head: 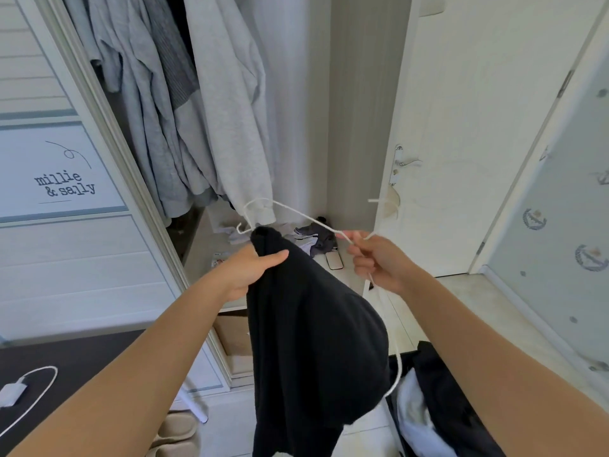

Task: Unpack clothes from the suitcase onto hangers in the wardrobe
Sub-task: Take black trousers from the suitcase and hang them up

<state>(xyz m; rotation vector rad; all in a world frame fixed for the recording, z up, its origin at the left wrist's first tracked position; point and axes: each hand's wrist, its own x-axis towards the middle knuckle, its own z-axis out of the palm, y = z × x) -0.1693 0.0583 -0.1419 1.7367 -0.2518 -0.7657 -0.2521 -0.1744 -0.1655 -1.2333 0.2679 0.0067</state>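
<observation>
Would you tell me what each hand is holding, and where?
Left hand grips the black garment near its top edge; right hand pinches the white hanger at its wire.

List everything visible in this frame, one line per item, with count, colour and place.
black garment: one, black, centre, gripped at its top
hanger: one, white, centre, one end at the garment's top
hung clothes: several, grey, on the wardrobe rail, upper left
small clothes pile: mixed grey and white, wardrobe shelf
phone: one, pale, shelf
door: one, cream, right
suitcase: open, dark, lower right
slippers: beige, floor
charger: one, white, lower left
hands: left holds the garment; right holds the hanger
</observation>
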